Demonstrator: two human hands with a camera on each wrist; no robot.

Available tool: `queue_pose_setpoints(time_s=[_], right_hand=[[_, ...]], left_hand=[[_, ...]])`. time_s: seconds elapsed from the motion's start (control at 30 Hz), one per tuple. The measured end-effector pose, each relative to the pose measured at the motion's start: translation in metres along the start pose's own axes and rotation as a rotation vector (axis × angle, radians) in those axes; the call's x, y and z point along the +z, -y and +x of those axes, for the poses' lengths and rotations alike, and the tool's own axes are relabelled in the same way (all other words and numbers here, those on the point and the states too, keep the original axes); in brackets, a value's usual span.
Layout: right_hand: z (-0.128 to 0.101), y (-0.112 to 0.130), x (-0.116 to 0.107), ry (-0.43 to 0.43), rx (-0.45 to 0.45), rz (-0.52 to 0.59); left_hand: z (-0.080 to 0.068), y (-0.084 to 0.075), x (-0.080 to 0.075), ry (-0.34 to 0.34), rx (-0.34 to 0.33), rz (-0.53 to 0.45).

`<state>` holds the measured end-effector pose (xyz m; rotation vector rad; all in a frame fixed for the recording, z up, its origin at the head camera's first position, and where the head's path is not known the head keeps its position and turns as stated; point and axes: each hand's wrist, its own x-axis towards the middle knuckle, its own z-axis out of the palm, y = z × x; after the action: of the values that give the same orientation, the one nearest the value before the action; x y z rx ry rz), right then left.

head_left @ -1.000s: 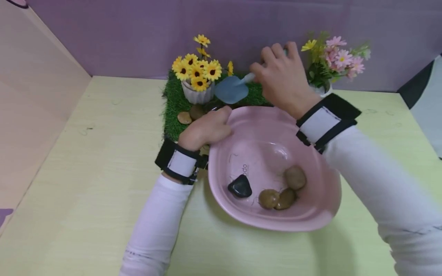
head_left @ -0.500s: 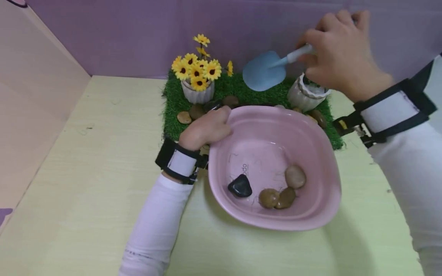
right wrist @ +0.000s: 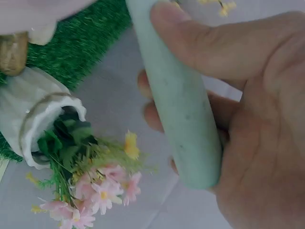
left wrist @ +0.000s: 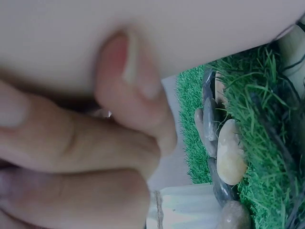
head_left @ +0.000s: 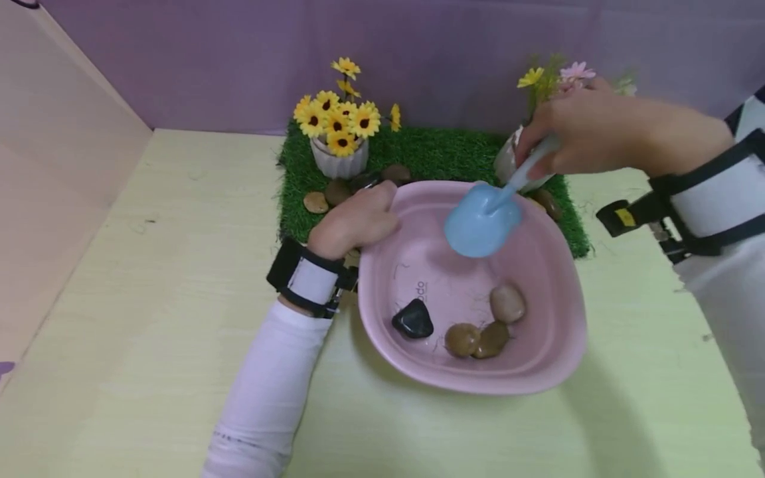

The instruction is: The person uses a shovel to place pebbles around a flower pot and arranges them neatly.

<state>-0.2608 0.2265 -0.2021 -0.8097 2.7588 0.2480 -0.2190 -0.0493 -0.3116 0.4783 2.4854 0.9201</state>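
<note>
My left hand (head_left: 356, 222) grips the left far rim of a pink basin (head_left: 472, 385). In the left wrist view its fingers (left wrist: 76, 140) curl at the basin's pale side (left wrist: 205, 28). My right hand (head_left: 597, 133) holds a light blue toy shovel (head_left: 481, 226) by its handle, blade angled down over the far part of the basin. The right wrist view shows thumb and fingers wrapped round the pale green handle (right wrist: 183, 114). Inside the basin lie a black stone (head_left: 414, 318) and several brown stones, one of them lighter (head_left: 508, 303), with thin dark strands around them.
Behind the basin lies an artificial grass mat (head_left: 442, 149). On it stand a pot of yellow flowers (head_left: 340, 156) and, partly behind my right hand, a pot of pink flowers (right wrist: 38, 109). Stones, including a tan one (head_left: 315, 202), line the mat. A purple backdrop (head_left: 418, 60) rises behind.
My right hand swung the shovel from over the grass up and rightward, then back down over the basin. My left hand stays on the rim.
</note>
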Motion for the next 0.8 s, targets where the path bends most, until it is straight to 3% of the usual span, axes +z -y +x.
queue_pose_setpoints(time_s=[0.23,0.57,0.63,0.8], right_hand=[[0.009,0.028,0.010,0.118,0.013,-0.144],[-0.003,0.064,0.021,-0.029,0.065,-0.395],[-0.006,0.069,0.023,-0.024,0.088,-0.412],[-0.009,0.072,0.022,0.091,0.159,-0.368]], left_hand=[[-0.001,0.000,0.000,-0.013,-0.018,-0.028],[-0.001,-0.004,0.000,-0.023,-0.045,-0.026],[-0.001,-0.004,0.000,-0.020,-0.050,-0.020],[-0.002,-0.003,0.000,-0.019,-0.048,-0.020]])
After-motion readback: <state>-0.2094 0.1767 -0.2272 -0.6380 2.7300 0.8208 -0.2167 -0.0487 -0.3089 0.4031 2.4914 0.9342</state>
